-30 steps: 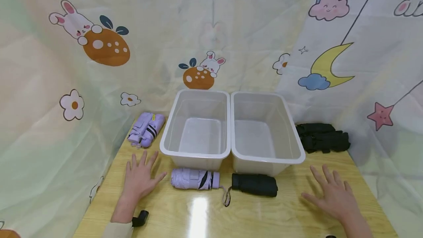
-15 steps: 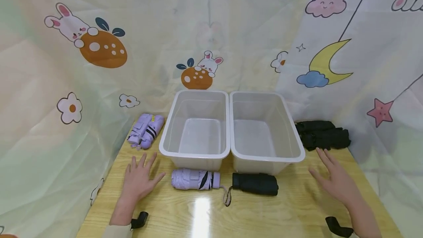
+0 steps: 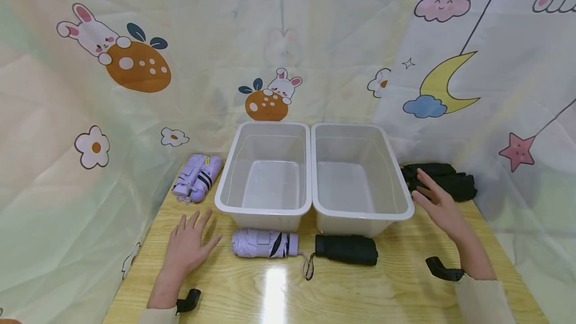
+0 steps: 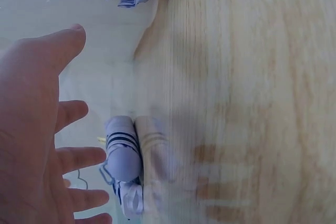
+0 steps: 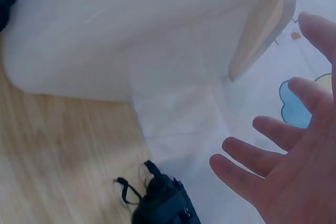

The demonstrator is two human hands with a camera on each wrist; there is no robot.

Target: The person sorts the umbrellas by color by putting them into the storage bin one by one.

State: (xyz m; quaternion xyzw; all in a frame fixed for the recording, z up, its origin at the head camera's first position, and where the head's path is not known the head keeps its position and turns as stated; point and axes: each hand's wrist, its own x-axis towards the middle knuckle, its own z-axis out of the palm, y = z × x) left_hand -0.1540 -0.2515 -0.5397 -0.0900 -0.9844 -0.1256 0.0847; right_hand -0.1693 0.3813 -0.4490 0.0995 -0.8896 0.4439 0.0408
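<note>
Head view: the right hand [image 3: 443, 212], grip spread, is hovering by the black umbrellas [image 3: 459, 186], which are lying on the desk [image 3: 360, 296] beside the right bin [image 3: 346, 225]; clearing that bin before closing seems wise. The left hand [image 3: 185, 243] is hanging spread too.

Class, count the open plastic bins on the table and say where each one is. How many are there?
2. The left bin stands behind a lavender folded umbrella; the right bin is beside it, behind a black folded umbrella. No hidden bin is apparent.
</note>
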